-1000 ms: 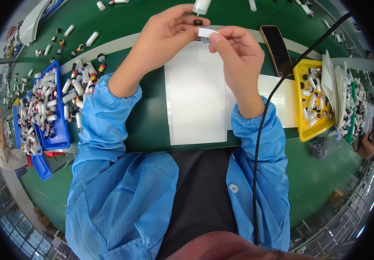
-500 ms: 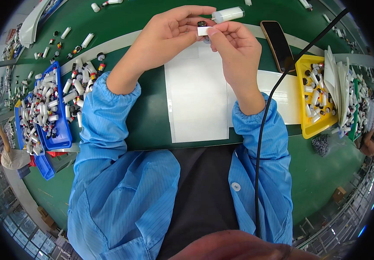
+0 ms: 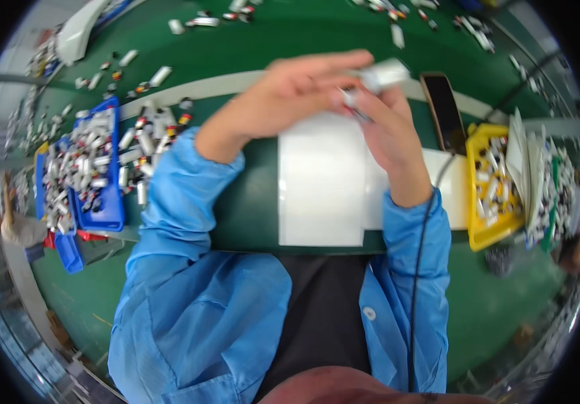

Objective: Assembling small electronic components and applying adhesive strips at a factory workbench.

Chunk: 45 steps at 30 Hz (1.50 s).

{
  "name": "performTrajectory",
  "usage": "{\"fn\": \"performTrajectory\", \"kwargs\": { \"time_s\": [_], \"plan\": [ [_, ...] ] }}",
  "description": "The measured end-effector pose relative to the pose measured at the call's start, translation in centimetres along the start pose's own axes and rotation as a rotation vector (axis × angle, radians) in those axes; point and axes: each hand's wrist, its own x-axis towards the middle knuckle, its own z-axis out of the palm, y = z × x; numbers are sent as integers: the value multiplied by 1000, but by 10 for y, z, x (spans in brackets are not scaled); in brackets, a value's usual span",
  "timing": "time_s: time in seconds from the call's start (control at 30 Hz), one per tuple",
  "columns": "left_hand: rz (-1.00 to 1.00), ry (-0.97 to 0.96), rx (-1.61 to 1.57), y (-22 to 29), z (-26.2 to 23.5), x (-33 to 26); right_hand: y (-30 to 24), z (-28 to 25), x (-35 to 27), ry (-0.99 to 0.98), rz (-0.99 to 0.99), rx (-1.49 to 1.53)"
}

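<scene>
Both hands met above the far-middle part of the green table (image 3: 249,202), blurred by motion. The left hand (image 3: 290,94) reached in from the left with its fingers stretched toward a small white cylindrical part (image 3: 385,73), which it pinched at the fingertips together with the right hand (image 3: 387,131); the right fingers were curled around the part's near end, where a dark tip showed, though the blur hid the exact grip. The part was held in the air above the far edge of a white sheet (image 3: 320,182) that lay flat at the table's near-middle edge, directly under the hands. A dark phone (image 3: 443,111) lay just right of the right hand, and beyond it a yellow tray (image 3: 473,232) of small parts sat near the right edge, beside a stack of white and green pieces (image 3: 539,182). A blue tray (image 3: 105,219) filled with white cylindrical parts stood at the left edge, with loose parts (image 3: 149,145) scattered between it and the left blue sleeve (image 3: 175,195). A black cable (image 3: 419,269) ran along the right sleeve.
</scene>
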Motion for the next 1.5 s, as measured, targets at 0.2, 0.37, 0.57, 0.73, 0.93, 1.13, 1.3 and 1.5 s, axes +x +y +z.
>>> {"fn": "performTrajectory", "kwargs": {
  "time_s": [0.2,0.37,0.57,0.73,0.93,1.13,1.3,1.5],
  "plan": [
    [-26,188,245,49,-17,-11,10,-7,-1,94,4,-28],
    [65,728,1040,98,-189,-57,2,6,-6,93,-39,-793],
    [-649,682,1722,54,-329,-114,12,7,-14,-122,-95,-1429],
    [-331,413,1738,2,-331,-54,9,8,-14,-109,-52,-1448],
    [-449,461,1606,-9,-355,2,18,3,-15,-93,-129,-1476],
    [-945,268,1474,24,-373,66,19,7,-7,-43,-193,-1494],
    [-1352,-39,1663,45,-356,110,25,2,-5,-32,-227,-1537],
    [-1343,-129,1512,52,-361,127,25,3,-1,-18,-299,-1517]
  ]
}}
